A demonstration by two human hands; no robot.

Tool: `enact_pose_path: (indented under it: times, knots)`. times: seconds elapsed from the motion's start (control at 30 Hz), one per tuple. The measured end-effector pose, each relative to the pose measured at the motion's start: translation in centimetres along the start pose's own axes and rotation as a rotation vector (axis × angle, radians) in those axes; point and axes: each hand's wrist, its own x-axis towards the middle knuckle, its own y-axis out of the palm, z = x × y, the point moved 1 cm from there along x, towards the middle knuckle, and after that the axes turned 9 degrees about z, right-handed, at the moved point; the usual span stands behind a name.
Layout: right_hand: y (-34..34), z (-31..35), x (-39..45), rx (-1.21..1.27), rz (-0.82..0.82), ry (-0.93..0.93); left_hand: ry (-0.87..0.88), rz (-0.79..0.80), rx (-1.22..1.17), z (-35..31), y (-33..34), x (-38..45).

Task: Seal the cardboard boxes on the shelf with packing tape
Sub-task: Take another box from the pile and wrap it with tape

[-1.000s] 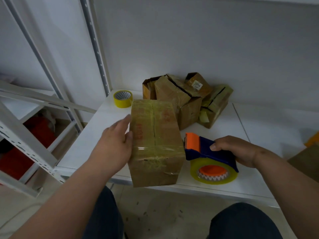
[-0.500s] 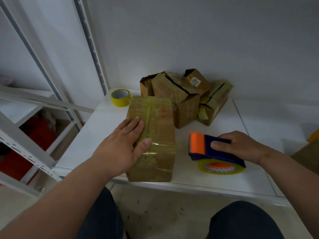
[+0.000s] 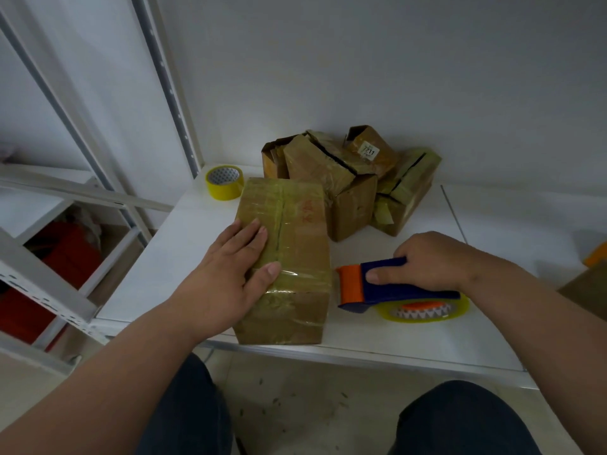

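Two hands are flanking the job: the left hand [image 3: 226, 277] is pressing flat on the box [image 3: 289, 257] at the shelf [image 3: 157, 257] front edge, its seam running away, while the right hand [image 3: 433, 261] is gripping the tape dispenser [image 3: 387, 287] just right of it.

Box [image 3: 289, 244] on shelf [image 3: 164, 257] — dispenser [image 3: 394, 287] right.

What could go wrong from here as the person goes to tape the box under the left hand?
The near box sits right at the shelf's front edge; a pull from the tape dispenser could drag it off, since the left hand only rests flat on top. The right hand grips close to the dispenser's orange front end, where the cutter probably sits, so a slip might nick the fingers.
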Motion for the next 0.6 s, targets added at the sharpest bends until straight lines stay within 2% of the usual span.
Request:
enact_pose_path:
  times: [0.1, 0.27, 0.33, 0.4, 0.47, 0.53, 0.6]
  knots:
    - [-0.3, 1.7, 1.2, -0.047, 0.101, 0.043, 0.012, -0.014, 0.003, 0.2, 0.2, 0.1]
    - [0.3, 0.5, 3.2, 0.148, 0.285, 0.222, 0.005, -0.018, -0.002, 0.2, 0.3, 0.1]
    - [1.8, -0.1, 3.7, 0.134, 0.323, 0.283, 0.005, -0.016, -0.006, 0.3, 0.3, 0.0]
    - [2.6, -0.5, 3.6, 0.143, 0.296, 0.298, 0.003, 0.008, -0.033, 0.4, 0.1, -0.1]
    - [2.1, -1.3, 2.8, 0.275, 0.218, 0.296, -0.011, 0.044, -0.014, 0.2, -0.2, -0.4]
    - [1.2, -2.2, 1.8, 0.421, 0.120, 0.276, -0.067, 0.059, 0.177, -0.6, -0.6, -0.8]
    - [0.6, -2.7, 1.0, 0.465, 0.040, 0.259, -0.096, 0.013, 0.387, -2.4, -1.0, -1.1]
